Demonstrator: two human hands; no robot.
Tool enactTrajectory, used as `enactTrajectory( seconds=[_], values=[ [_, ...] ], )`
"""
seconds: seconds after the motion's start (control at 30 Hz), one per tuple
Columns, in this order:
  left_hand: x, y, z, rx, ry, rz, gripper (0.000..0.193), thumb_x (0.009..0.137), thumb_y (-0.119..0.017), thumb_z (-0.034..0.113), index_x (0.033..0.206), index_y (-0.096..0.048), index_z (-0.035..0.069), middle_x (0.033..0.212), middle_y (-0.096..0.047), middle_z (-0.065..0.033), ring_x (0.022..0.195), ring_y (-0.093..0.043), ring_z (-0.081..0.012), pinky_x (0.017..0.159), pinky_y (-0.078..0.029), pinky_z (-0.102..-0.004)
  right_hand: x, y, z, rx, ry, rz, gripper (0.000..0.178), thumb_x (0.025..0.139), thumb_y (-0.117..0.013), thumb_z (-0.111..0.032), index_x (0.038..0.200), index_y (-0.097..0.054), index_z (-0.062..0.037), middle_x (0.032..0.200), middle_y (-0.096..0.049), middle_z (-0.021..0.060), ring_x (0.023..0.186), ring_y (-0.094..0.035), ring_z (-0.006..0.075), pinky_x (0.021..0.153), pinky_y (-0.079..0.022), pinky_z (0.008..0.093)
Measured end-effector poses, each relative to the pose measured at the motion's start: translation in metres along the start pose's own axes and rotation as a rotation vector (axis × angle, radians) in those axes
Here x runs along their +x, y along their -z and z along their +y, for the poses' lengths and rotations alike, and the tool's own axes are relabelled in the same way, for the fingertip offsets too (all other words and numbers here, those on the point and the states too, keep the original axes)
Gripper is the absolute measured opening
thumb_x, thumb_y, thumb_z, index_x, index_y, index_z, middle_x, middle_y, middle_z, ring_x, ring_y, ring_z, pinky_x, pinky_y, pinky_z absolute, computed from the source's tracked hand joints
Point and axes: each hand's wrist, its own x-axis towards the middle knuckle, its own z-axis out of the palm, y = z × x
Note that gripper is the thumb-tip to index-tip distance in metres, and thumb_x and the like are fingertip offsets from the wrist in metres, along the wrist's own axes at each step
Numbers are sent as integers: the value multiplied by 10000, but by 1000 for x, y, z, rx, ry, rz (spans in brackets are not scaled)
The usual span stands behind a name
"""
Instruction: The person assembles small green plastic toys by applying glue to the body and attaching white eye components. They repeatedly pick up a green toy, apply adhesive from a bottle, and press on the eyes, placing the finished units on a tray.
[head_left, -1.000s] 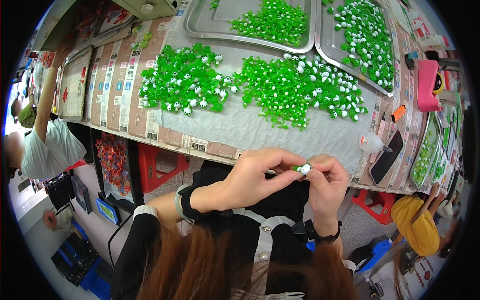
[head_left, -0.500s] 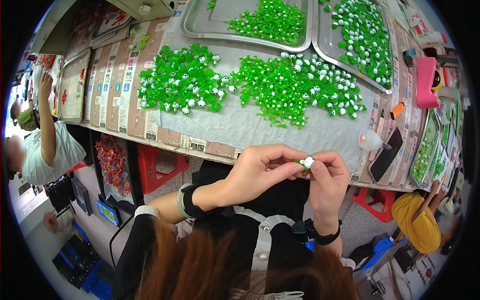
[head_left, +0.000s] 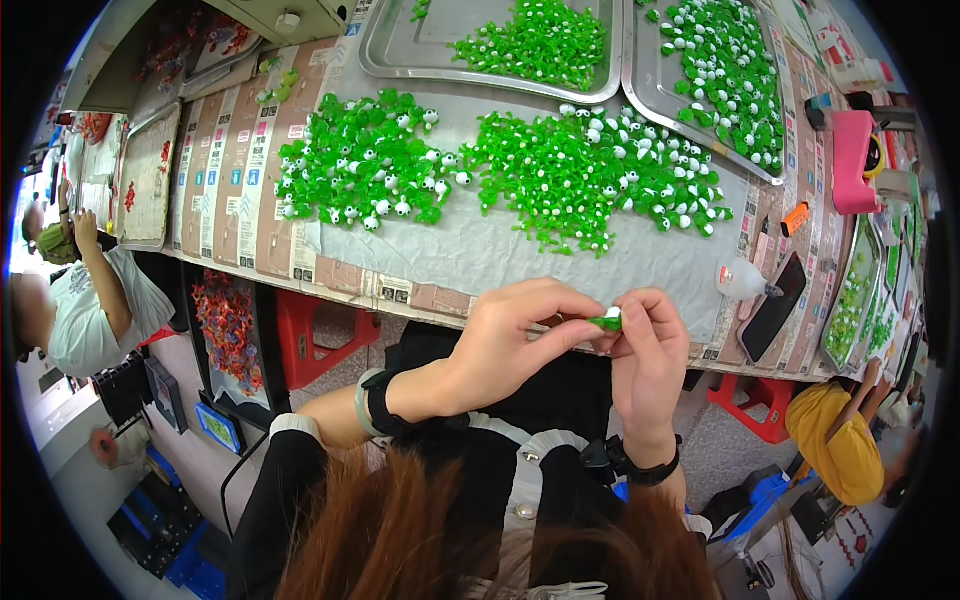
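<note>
Between the fingertips of both hands is a small green-and-white plastic figure (head_left: 609,320), partly hidden by the fingers. My left hand (head_left: 525,335) pinches its green side with thumb and forefinger. My right hand (head_left: 645,345) grips the white end, thumb against forefinger. Both hands are just over the near table edge. Beyond them lie a heap of green pieces with white heads (head_left: 365,165), a heap of small green pieces (head_left: 545,175), and more green pieces with white rounded parts (head_left: 665,175) to its right.
At the back stand two metal trays (head_left: 480,78) (head_left: 690,132) holding green pieces. Toward the right are a translucent squeeze bottle (head_left: 738,280), a dark phone (head_left: 773,308), an orange tool (head_left: 795,219) and a pink holder (head_left: 853,165). Other people work at left (head_left: 105,300) and right (head_left: 835,440).
The figure has turned between my fingers, so its white face with dark spots no longer shows. My right hand has shifted slightly left and up. At far left, another person's arm has lowered.
</note>
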Motion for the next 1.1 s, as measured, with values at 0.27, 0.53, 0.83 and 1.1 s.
enactTrajectory(
  seconds=[0.27, 0.53, 0.83, 1.1],
  values=[
    [-3, -5, -1, -183, 57, 78, 118, 735, -563, 44, 823, -566, -34, 770, -586, -95, 688, -575, -125, 605, -467, -224, -3, 3, -1, -62, 16, -52, 135, 793, -485, -67, 867, -505, 45, 714, -545, 84, 601, -492, 114, 559, -397, 221],
    [-4, -2, 3, -160, 101, 53, 94, 727, -572, 25, 804, -564, -28, 774, -584, -86, 712, -559, -110, 631, -451, -216, -4, 3, 0, -76, -12, -67, 132, 791, -485, -63, 863, -508, 45, 714, -545, 83, 606, -491, 110, 557, -399, 218],
    [4, 63, -28, 792, 33, 435, 98, 689, -584, 102, 748, -537, 40, 695, -527, -88, 614, -509, -225, 549, -416, -305, -6, 64, 6, -408, 496, 551, 297, 750, -490, 15, 1030, -394, -5, 824, -406, 22, 685, -406, 69, 569, -371, 195],
    [33, 49, -36, 1046, -298, 338, 129, 630, -597, 65, 751, -551, 58, 733, -517, -58, 726, -467, -227, 645, -377, -325, 36, 106, -17, -678, 724, 608, 518, 721, -553, 1, 1140, -248, 10, 1046, -358, 115, 951, -417, 174, 821, -361, 293]
  ],
)
